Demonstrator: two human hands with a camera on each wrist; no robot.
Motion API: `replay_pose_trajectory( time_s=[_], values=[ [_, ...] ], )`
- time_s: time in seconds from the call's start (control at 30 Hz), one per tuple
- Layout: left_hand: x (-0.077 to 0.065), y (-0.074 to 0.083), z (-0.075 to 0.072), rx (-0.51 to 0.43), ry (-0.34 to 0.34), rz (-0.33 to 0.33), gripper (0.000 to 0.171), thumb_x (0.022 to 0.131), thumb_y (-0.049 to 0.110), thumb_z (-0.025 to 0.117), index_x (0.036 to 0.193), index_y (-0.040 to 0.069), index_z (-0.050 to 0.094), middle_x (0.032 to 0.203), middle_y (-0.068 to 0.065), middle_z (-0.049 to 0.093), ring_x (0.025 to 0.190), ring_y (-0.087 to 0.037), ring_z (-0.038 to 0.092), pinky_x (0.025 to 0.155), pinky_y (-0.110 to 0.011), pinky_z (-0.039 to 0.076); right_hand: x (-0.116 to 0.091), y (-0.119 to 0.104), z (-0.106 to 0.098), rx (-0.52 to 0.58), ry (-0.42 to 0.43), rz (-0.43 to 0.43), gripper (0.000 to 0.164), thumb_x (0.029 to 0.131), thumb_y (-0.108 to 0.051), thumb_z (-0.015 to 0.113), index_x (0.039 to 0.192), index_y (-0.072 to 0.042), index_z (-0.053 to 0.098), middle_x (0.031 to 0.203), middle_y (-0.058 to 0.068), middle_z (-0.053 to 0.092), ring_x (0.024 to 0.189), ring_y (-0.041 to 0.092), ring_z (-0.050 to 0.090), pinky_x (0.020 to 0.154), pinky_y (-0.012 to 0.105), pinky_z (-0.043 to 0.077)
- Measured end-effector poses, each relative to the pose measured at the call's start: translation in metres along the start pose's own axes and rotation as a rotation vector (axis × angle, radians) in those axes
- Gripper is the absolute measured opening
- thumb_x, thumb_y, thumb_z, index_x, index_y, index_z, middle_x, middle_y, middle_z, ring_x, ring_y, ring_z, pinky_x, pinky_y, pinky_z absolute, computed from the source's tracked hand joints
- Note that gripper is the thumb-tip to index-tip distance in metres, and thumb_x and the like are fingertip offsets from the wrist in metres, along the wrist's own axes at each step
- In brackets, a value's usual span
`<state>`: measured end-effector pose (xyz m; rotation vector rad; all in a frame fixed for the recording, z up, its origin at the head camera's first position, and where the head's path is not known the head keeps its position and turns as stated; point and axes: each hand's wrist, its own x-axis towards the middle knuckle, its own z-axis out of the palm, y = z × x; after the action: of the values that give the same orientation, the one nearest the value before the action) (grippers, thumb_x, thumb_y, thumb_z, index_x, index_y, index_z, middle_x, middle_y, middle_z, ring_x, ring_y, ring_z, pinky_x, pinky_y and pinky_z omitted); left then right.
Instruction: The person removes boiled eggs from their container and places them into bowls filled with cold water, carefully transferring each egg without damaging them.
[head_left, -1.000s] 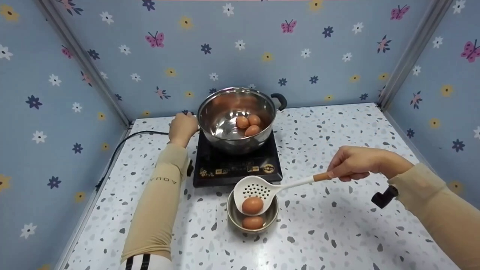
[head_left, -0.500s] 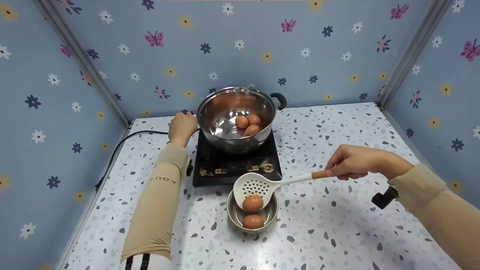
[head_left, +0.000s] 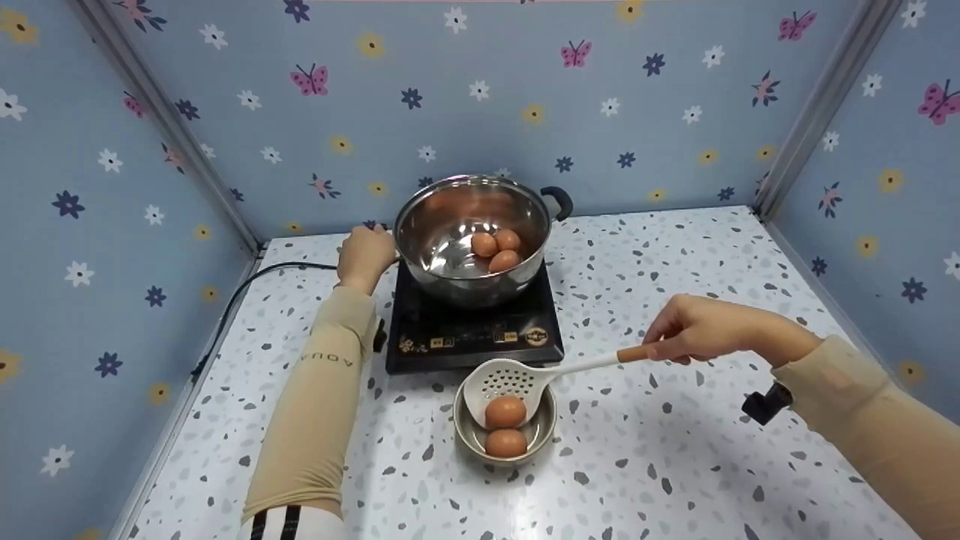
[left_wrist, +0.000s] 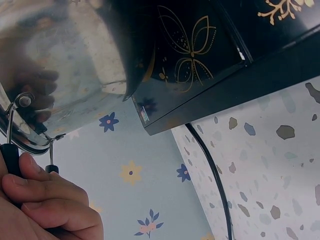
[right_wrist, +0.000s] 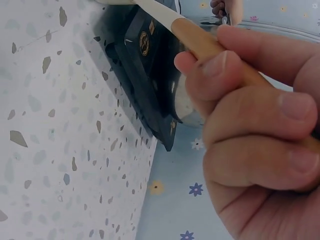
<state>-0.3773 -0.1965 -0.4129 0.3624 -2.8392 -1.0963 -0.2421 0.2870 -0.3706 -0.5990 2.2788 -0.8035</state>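
Mock kitchen booth: induction cooker [head_left: 474,330], steel pot [head_left: 472,232], floral-papered walls [head_left: 525,97].

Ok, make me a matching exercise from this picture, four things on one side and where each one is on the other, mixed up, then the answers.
Things:
1. pot
2. skimmer
3. left hand
4. three eggs

Places:
A. on the pot's handle
B. inside the pot
C. on the black cooker
D. over the small bowl, carrying an egg

Pairs: 1-C, 2-D, 3-A, 4-B
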Motion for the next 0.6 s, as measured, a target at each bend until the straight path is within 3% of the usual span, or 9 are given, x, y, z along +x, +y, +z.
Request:
replay_pose_trajectory(
  time_s=[0.3, 0.6],
  values=[
    [-0.0011, -0.0009, 0.0015, 0.019, 0.006, 0.006, 0.057, 0.117, 0.03, 0.028, 0.11, -0.004, 0.073, 0.115, -0.029, 0.073, 0.114, -0.05, 0.069, 0.102, -0.062, 0.052, -0.003, -0.0063, 0.0014, -0.114, 0.069, -0.128, 0.011, 0.103, -0.011, 0.073, 0.103, -0.01, 0.084, 0.068, -0.005, 0.059, 0.052, 0.001, 0.041, 0.049, 0.02, 0.033],
    [-0.0008, 0.0, 0.001, 0.015, 0.006, 0.0, 0.058, 0.117, 0.03, 0.028, 0.123, -0.008, 0.072, 0.126, -0.031, 0.072, 0.124, -0.05, 0.067, 0.107, -0.063, 0.05, -0.0051, -0.006, 0.0016, -0.12, 0.116, -0.12, 0.012, 0.102, -0.009, 0.074, 0.107, -0.009, 0.085, 0.071, -0.004, 0.063, 0.055, 0.002, 0.045, 0.052, 0.021, 0.038]
  ],
)
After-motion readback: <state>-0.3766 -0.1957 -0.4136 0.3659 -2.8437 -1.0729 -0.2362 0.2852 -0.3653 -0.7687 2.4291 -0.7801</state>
